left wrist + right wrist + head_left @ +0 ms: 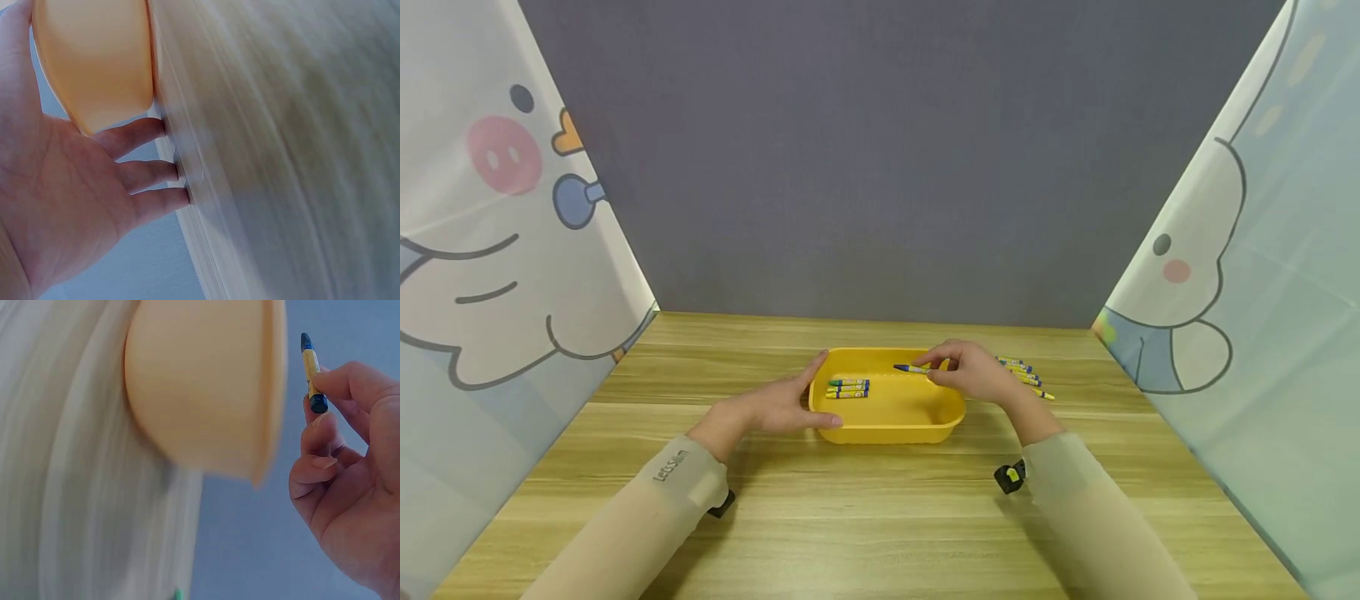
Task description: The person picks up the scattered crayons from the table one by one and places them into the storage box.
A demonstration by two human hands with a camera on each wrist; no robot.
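Note:
A yellow plastic tray [887, 434] stands on the table. My left hand [778, 406] rests against its left end, thumb along the near rim and forefinger toward the far corner. In the left wrist view, the other fingers [147, 174] reach down beside the tray wall, fairly straight. Inside the tray, at the left, three crayons [849, 387] lie side by side, one with a green tip. Above the right part of the tray, my right hand [973, 372] pinches a dark-tipped crayon [312, 378] in a yellow wrapper between thumb and fingers, its tip pointing left.
Several more yellow-wrapped crayons [1026, 373] lie on the wooden table [850, 517] to the right of the tray, partly behind my right hand. A dark grey panel [880, 167] rises at the back. Cloths with cartoon prints hang at both sides.

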